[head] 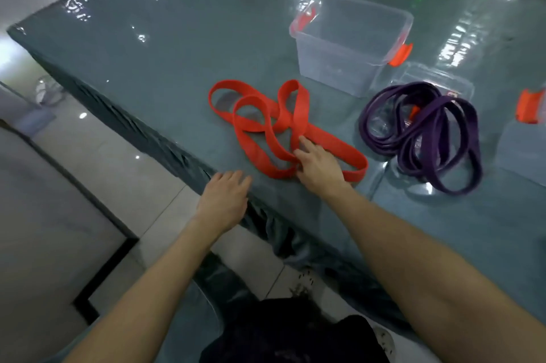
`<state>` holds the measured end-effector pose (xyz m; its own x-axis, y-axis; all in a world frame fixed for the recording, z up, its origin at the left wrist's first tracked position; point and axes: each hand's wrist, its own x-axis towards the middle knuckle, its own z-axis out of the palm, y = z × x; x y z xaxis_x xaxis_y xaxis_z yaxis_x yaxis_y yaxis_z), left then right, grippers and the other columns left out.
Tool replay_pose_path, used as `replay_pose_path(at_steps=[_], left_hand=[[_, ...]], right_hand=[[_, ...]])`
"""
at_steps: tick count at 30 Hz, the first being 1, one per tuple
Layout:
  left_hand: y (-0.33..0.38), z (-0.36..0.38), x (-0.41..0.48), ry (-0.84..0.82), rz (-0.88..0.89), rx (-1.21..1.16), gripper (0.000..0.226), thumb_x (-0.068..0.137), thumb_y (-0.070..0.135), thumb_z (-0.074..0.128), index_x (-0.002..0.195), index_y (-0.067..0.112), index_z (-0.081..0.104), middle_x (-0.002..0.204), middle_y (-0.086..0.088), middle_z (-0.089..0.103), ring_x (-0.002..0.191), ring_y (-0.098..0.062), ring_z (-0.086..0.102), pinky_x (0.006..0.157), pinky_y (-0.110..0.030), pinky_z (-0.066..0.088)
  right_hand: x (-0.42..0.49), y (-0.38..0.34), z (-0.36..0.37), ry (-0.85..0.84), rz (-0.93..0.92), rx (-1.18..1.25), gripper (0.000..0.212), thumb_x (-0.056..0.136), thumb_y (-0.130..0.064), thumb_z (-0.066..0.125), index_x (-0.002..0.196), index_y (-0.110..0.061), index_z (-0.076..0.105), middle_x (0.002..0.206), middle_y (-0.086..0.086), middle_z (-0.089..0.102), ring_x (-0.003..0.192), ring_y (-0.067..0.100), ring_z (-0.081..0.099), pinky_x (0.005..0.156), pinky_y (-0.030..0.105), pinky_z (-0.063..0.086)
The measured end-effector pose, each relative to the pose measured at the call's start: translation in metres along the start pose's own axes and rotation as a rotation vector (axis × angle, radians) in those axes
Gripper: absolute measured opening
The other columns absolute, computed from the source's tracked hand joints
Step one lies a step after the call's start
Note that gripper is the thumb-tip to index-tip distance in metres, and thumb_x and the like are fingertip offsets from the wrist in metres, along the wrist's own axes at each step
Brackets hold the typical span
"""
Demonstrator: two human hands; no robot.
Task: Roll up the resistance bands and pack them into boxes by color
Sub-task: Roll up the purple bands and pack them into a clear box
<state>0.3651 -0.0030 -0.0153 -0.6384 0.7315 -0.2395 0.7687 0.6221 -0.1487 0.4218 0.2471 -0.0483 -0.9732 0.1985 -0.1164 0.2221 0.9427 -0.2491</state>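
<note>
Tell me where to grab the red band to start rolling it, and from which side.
I'd take the red band by its near-right loop end, pinching from above on the near side. That end lies flat and clear of the crossings, which bunch further left by the right hand.

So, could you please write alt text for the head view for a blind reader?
A person's right hand touches tangled red resistance bands on a grey-green table; the left hand is open at its edge. Purple resistance bands and a clear box lie nearby.
</note>
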Motion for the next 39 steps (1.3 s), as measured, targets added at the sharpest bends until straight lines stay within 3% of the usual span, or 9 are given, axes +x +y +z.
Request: replay_pose_path(at_steps=[5,11,15,20,24,27,30,34,39], left_hand=[[-0.01,0.001,0.015,0.173,0.011,-0.085,0.092,0.09,0.028,0.072,0.17,0.016,0.029,0.17,-0.015,0.037,0.155,-0.036,0.038,0.126,-0.05,0.034],[-0.012,0.002,0.05,0.205,0.09,-0.182,0.152,0.06,0.063,0.093,0.175,0.023,0.001,0.181,-0.013,0.008,0.169,-0.035,0.009,0.132,-0.059,0.023],[0.012,0.012,0.08,0.081,0.05,-0.265,0.123,0.078,0.049,0.088,0.173,0.02,0.017,0.165,-0.013,0.042,0.148,-0.036,0.048,0.123,-0.051,0.038],[0.031,0.014,0.102,0.024,0.033,-0.604,0.081,0.082,0.027,0.089,0.154,0.022,0.052,0.141,-0.008,0.044,0.115,-0.036,0.064,0.099,-0.049,0.057],[0.044,-0.012,0.109,0.153,0.238,-0.685,0.027,0.082,0.03,0.094,0.097,0.015,0.077,0.11,-0.002,0.058,0.099,-0.024,0.065,0.092,-0.047,0.057],[0.068,-0.067,0.116,0.374,0.407,-0.795,0.026,0.079,0.026,0.097,0.089,0.016,0.075,0.099,0.001,0.061,0.089,-0.019,0.064,0.086,-0.04,0.058],[0.089,-0.127,0.125,0.426,0.607,-0.828,0.029,0.074,0.017,0.098,0.091,0.016,0.075,0.107,0.001,0.067,0.098,-0.018,0.068,0.092,-0.032,0.056],[0.113,-0.174,0.13,0.392,0.785,-0.818,0.028,0.069,0.0,0.096,0.089,0.008,0.077,0.115,-0.006,0.075,0.107,-0.019,0.071,0.098,-0.036,0.056],[0.139,-0.201,0.144,0.443,0.851,-0.903,0.029,0.07,-0.007,0.092,0.091,0.008,0.078,0.109,-0.005,0.075,0.1,-0.017,0.072,0.094,-0.038,0.059]], right_hand=[[-0.028,0.013,-0.021,-0.036,-0.082,-0.114,0.033,0.095,-0.05,0.069,0.114,-0.024,0.078,0.143,0.004,0.052,0.135,0.03,0.046,0.104,0.046,0.042],[-0.129,0.067,-0.046,-0.113,-0.005,0.097,0.038,0.086,-0.051,0.075,0.106,-0.019,0.078,0.12,-0.003,0.066,0.121,0.024,0.062,0.109,0.042,0.045],[-0.157,0.092,-0.043,-0.038,0.295,0.278,0.049,0.091,-0.032,0.084,0.132,-0.012,0.07,0.132,0.009,0.068,0.127,0.032,0.062,0.11,0.04,0.046],[-0.17,0.091,-0.036,0.269,0.495,0.388,0.059,0.088,-0.017,0.078,0.144,-0.014,0.06,0.135,0.008,0.064,0.127,0.033,0.062,0.111,0.04,0.047],[-0.168,0.08,-0.044,0.203,0.438,0.439,0.099,0.083,-0.047,0.085,0.164,-0.014,0.038,0.164,0.008,0.043,0.151,0.027,0.043,0.126,0.045,0.036],[-0.156,0.065,-0.055,0.214,0.398,0.511,0.139,0.062,-0.079,0.089,0.169,-0.02,0.023,0.173,0.001,0.032,0.159,0.016,0.029,0.131,0.036,0.027],[-0.136,0.058,-0.072,0.279,0.408,0.584,0.154,0.049,-0.081,0.093,0.169,-0.025,0.013,0.171,-0.008,0.029,0.156,0.005,0.026,0.128,0.019,0.02],[-0.124,0.065,-0.109,0.408,0.517,0.784,0.121,0.053,-0.064,0.102,0.149,-0.027,0.037,0.146,-0.006,0.054,0.136,0.013,0.054,0.116,0.043,0.047],[-0.146,0.086,-0.14,0.684,0.669,0.692,0.057,0.064,-0.047,0.1,0.108,-0.025,0.071,0.101,-0.009,0.075,0.093,0.009,0.071,0.088,0.035,0.06]])
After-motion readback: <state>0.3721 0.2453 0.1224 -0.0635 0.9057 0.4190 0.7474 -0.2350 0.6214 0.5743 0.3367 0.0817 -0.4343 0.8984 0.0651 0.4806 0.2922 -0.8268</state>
